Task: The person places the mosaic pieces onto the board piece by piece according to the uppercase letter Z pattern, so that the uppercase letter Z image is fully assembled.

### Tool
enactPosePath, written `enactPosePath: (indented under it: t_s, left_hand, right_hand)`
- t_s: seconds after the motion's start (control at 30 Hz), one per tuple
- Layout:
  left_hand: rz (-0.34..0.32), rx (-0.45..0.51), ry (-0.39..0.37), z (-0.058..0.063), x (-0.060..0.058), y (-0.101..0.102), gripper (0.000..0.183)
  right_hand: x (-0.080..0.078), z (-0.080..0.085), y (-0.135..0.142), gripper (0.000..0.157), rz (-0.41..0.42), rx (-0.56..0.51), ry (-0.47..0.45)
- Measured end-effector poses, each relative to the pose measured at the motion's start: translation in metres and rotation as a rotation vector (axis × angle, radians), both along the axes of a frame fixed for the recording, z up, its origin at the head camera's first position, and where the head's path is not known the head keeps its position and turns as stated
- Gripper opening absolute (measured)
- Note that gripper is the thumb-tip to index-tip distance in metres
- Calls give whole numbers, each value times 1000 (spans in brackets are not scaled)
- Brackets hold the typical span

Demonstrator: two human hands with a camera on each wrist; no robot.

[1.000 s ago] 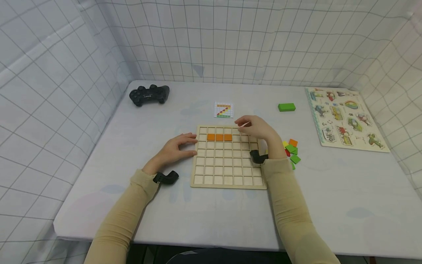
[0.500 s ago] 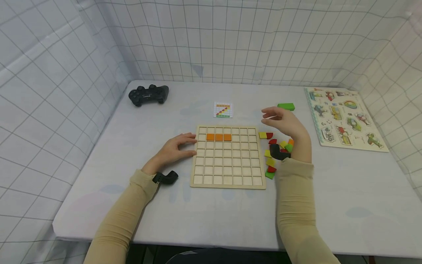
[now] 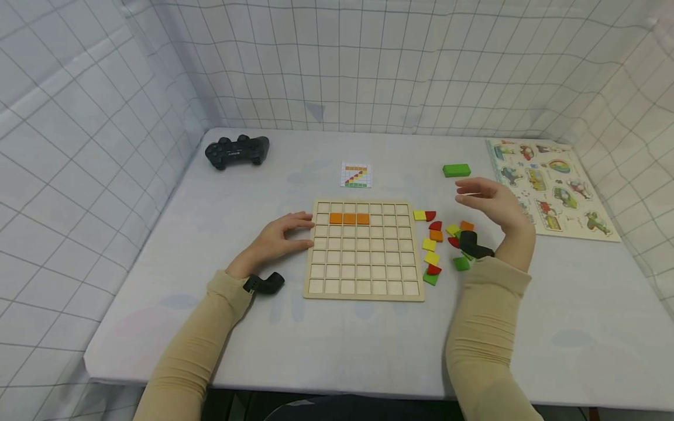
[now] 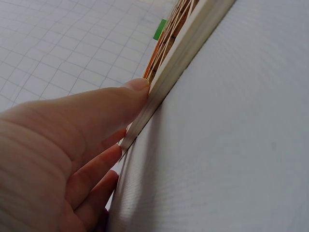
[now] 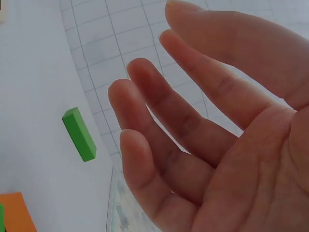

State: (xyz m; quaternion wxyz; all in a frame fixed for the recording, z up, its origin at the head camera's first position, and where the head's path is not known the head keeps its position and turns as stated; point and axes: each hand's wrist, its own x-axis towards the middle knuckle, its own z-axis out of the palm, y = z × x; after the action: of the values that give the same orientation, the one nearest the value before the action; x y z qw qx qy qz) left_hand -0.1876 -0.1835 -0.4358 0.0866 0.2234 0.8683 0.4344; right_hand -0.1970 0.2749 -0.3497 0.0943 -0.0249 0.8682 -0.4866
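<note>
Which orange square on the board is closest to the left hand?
The leftmost orange square in the row of three; the other two sit farther right on the wooden grid board.

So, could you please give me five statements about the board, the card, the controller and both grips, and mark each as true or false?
1. Three orange tiles sit side by side on the board. True.
2. The right grip holds a green tile. False: the right grip holds nothing.
3. The left grip touches the edge of the board. True.
4. The controller lies to the right of the pattern card. False: the controller lies to the left of the pattern card.
5. The pattern card lies beyond the far edge of the board. True.
</note>
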Motion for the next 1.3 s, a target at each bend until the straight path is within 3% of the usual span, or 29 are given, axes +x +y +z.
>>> enactPosePath:
  t_s: [0.63,1.17,1.2,1.3]
  left_hand:
    - [2,-4,0,-1,0,0,50]
    - [4,27,-10,6,5,3,47]
    - [0,25,-5,1,1,0,48]
    - [-4,25,-4,0,1,0,49]
  right_hand:
    - [-3,-31,25,54,-35,-75,-126]
    - [-5,-46,29,57,-52,-9,-231]
    - [-7,-50,32,58,-51,-12,-229]
    - [-5,-49,32,57,-43,-30,-226]
